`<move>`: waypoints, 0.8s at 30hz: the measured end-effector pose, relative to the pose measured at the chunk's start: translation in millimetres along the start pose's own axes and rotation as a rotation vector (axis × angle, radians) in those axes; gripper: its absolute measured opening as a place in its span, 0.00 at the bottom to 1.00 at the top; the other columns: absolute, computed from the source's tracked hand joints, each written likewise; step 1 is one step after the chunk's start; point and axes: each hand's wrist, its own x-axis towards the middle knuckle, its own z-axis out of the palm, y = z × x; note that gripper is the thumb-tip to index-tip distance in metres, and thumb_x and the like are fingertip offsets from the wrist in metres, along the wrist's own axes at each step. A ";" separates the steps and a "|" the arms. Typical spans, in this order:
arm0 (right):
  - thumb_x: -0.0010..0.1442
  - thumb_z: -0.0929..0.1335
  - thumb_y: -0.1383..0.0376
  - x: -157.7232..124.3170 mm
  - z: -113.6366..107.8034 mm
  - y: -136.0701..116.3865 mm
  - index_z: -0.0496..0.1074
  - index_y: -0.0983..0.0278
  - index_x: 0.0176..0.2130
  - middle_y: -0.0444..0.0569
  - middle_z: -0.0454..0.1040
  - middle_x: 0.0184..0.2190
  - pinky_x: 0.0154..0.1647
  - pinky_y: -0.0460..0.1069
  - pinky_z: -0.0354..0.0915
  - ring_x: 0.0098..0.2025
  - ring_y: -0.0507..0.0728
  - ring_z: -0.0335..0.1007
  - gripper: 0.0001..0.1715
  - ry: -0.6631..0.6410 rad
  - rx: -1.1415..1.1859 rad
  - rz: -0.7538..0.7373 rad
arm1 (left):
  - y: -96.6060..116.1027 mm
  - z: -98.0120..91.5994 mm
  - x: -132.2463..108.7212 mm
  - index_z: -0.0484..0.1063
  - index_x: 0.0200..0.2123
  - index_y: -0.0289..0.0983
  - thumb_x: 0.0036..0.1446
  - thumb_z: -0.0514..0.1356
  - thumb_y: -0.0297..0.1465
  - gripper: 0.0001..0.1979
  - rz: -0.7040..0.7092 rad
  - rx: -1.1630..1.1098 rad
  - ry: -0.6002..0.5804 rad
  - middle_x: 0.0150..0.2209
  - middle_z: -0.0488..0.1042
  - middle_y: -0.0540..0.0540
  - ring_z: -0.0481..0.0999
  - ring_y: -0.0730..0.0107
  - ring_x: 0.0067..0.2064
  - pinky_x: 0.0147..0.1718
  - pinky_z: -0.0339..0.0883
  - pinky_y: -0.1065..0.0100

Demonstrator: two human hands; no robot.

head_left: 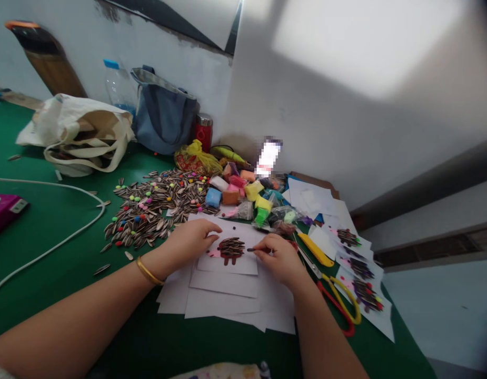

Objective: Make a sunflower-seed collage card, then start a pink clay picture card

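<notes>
A hedgehog figure (230, 249) lies on a white paper sheet (245, 267) in front of me, with a pink snout, brown legs and a back of striped sunflower seeds. My right hand (278, 255) pinches a single sunflower seed (251, 249) between thumb and fingertips, just right of the hedgehog and apart from it. On the left, my left hand (194, 241) hovers at the sheet's edge, fingers curved and apart, nothing between them. A small dark ball (234, 228) sits on the paper above the hedgehog. More paper sheets (223, 305) are stacked underneath.
A heap of sunflower seeds (160, 205) mixed with coloured balls spreads at left. Clay packets (231, 197) lie behind the paper. To the right are scissors (338, 300), a yellow cutter (316, 249) and several decorated sheets (369, 295). Bags (162, 116) and a white cable (83, 229) lie left.
</notes>
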 end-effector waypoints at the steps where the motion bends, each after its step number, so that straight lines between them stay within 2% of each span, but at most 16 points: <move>1: 0.56 0.71 0.70 0.7 2.5 -0.6 0.78 0.61 0.31 0.47 0.76 0.34 0.42 0.50 0.65 0.39 0.56 0.71 0.05 0.001 0.006 -0.002 | 0.1 0.5 -0.7 0.78 0.47 0.45 0.58 0.56 0.36 0.16 0.004 0.057 -0.013 0.48 0.79 0.47 0.76 0.57 0.50 0.48 0.67 0.62; 7: 0.55 0.72 0.72 2.9 14.0 0.8 0.77 0.62 0.31 0.46 0.75 0.32 0.40 0.49 0.63 0.38 0.55 0.70 0.05 0.015 0.052 -0.033 | 2.6 0.8 -4.1 0.77 0.48 0.47 0.59 0.54 0.36 0.17 0.023 0.201 -0.067 0.47 0.79 0.47 0.77 0.57 0.48 0.44 0.68 0.63; 24: 0.57 0.71 0.71 3.5 23.1 -5.8 0.77 0.63 0.31 0.46 0.74 0.31 0.39 0.49 0.63 0.38 0.56 0.69 0.04 0.026 0.004 -0.018 | 1.9 0.9 -4.5 0.78 0.48 0.45 0.59 0.54 0.36 0.17 0.035 0.153 -0.063 0.47 0.79 0.44 0.77 0.55 0.47 0.45 0.67 0.62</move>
